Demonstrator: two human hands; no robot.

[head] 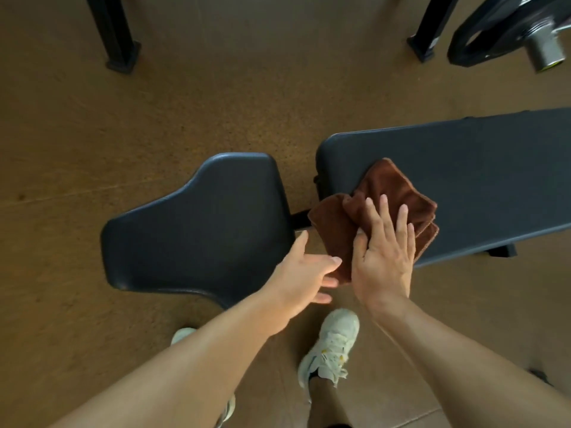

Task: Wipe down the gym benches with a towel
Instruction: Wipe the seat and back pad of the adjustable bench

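Note:
A dark padded gym bench runs across the middle: a flared seat pad [200,230] on the left and a long back pad [463,180] on the right, with a narrow gap between them. A folded brown towel [389,193] lies on the near left corner of the long pad and hangs over its edge. My right hand [383,257] lies flat on the towel with fingers spread, pressing it to the pad. My left hand [306,273] reaches in from the left; its fingertips touch the towel's hanging lower corner, and I cannot tell whether they pinch it.
Brown speckled floor [92,134] surrounds the bench. Two black frame legs [120,50] [426,41] stand at the back. A black weight plate on a bar end [506,35] is at the top right. My white shoes [333,344] are just below the hands.

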